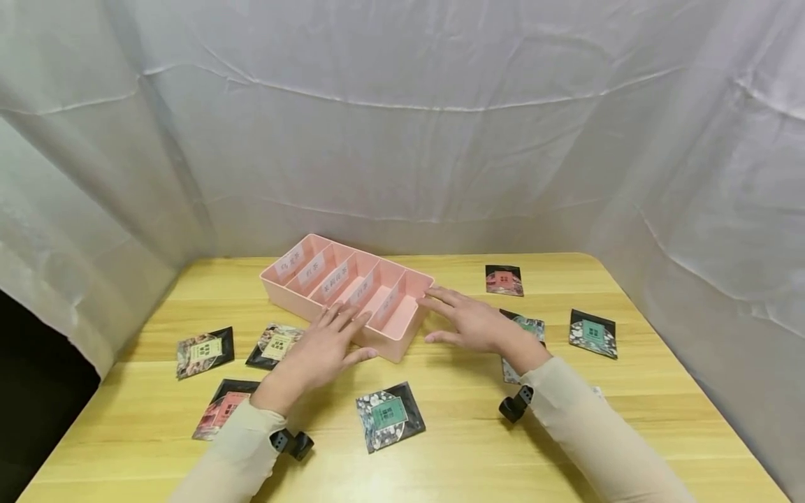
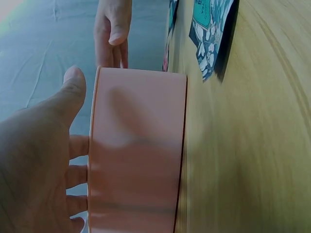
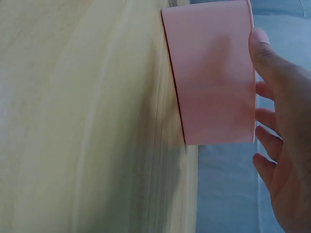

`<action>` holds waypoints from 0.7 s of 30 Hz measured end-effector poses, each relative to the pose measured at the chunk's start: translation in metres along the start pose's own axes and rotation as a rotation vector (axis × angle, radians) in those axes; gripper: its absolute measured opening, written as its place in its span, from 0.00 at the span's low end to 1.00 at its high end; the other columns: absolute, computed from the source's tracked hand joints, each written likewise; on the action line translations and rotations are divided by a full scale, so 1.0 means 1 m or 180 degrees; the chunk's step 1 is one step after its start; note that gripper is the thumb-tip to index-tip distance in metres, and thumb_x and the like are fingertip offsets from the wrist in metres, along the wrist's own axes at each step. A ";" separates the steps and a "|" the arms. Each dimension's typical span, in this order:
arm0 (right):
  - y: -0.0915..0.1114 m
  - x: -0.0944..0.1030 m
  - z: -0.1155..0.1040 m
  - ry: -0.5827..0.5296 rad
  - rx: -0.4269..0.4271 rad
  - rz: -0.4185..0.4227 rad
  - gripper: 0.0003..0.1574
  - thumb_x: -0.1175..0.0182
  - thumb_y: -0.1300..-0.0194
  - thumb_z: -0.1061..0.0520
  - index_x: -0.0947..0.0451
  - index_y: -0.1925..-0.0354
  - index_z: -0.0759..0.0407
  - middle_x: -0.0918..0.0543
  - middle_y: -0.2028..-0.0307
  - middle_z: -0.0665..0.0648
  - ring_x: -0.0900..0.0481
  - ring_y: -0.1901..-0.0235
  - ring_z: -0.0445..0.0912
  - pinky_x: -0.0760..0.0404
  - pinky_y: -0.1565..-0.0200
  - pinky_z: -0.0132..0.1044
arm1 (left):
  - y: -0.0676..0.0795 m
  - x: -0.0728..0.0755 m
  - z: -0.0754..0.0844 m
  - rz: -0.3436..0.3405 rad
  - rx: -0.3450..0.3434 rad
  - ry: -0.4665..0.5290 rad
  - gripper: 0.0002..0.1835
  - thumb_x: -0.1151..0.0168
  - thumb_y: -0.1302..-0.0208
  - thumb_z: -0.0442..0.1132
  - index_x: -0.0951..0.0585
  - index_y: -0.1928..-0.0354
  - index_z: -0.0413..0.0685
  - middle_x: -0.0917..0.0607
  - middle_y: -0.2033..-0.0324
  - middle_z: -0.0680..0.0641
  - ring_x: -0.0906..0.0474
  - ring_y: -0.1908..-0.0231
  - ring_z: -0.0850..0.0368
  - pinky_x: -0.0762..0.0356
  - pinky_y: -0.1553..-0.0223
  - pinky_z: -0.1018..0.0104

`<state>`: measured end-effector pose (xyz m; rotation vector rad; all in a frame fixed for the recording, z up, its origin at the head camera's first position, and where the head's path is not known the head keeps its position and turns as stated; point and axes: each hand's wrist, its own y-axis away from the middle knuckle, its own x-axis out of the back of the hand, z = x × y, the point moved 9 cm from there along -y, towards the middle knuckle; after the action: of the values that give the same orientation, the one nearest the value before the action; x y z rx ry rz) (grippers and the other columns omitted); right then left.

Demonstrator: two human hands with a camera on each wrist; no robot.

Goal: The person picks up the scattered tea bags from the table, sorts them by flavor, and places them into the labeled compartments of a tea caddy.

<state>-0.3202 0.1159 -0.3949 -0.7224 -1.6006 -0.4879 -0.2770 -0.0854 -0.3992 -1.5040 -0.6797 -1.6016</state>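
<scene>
A pink divided box [image 1: 286, 298] stands at an angle near the back of the table, with white handwritten labels in its compartments. My left hand [image 1: 321, 349] reaches over its near long side, fingers extended and thumb apart. In the left wrist view those fingers are at the upper rim of the box wall [image 2: 138, 145]; contact is hard to tell. Beside the right end is my right hand [image 1: 474, 321], its fingers loosely stretched toward the corner. The right wrist view has that thumb by the rim of the box's end [image 3: 214, 73]. Neither hand grips anything.
Flat sachets lie around the box: a green-labelled sachet [image 1: 390, 416] in front, yellow-labelled [image 1: 205, 351] and pink-labelled sachets [image 1: 225, 407] at left, another pink-labelled sachet [image 1: 503, 280] and a green-labelled sachet [image 1: 593, 334] at right. My right arm partly covers others. A pale curtain [image 1: 402, 154] hangs behind.
</scene>
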 end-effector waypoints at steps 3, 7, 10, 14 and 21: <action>0.001 -0.002 0.001 0.0006 -0.0042 0.0001 0.50 0.56 0.35 0.22 0.44 0.25 0.45 0.44 0.25 0.57 0.43 0.29 0.56 0.31 0.38 0.58 | 0.000 0.000 0.002 0.0023 0.0001 -0.0007 0.42 0.58 0.31 0.69 0.40 0.25 0.47 0.38 0.29 0.38 0.51 0.28 0.37 0.55 0.28 0.43; 0.005 0.000 0.000 0.0010 -0.0023 0.0084 0.50 0.55 0.36 0.22 0.42 0.26 0.45 0.42 0.27 0.57 0.40 0.30 0.57 0.29 0.39 0.58 | 0.000 -0.001 0.004 -0.0019 0.0011 -0.0005 0.44 0.59 0.31 0.69 0.42 0.25 0.44 0.40 0.28 0.37 0.53 0.27 0.38 0.57 0.27 0.45; 0.010 0.004 -0.003 0.0029 0.0023 0.0161 0.49 0.53 0.36 0.22 0.39 0.27 0.47 0.39 0.28 0.58 0.39 0.31 0.57 0.30 0.38 0.57 | 0.001 -0.003 0.007 -0.0051 0.0003 0.0009 0.45 0.61 0.31 0.70 0.43 0.25 0.43 0.41 0.28 0.37 0.54 0.27 0.39 0.58 0.27 0.47; 0.018 0.007 -0.007 0.0061 0.0064 0.0242 0.48 0.51 0.36 0.23 0.36 0.29 0.48 0.37 0.29 0.60 0.37 0.32 0.58 0.29 0.39 0.58 | 0.001 -0.003 0.012 -0.0039 -0.0043 0.0029 0.45 0.60 0.30 0.69 0.42 0.25 0.42 0.41 0.27 0.38 0.53 0.27 0.39 0.58 0.27 0.47; 0.035 0.011 -0.014 0.0080 0.0048 0.0343 0.46 0.49 0.37 0.24 0.34 0.30 0.47 0.34 0.32 0.59 0.32 0.36 0.58 0.23 0.45 0.58 | -0.002 -0.002 0.018 -0.0006 -0.0124 0.0085 0.43 0.57 0.29 0.66 0.42 0.26 0.41 0.42 0.27 0.38 0.53 0.27 0.40 0.59 0.27 0.50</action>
<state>-0.2866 0.1332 -0.3849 -0.7838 -1.5317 -0.4043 -0.2688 -0.0692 -0.3988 -1.5075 -0.6385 -1.6420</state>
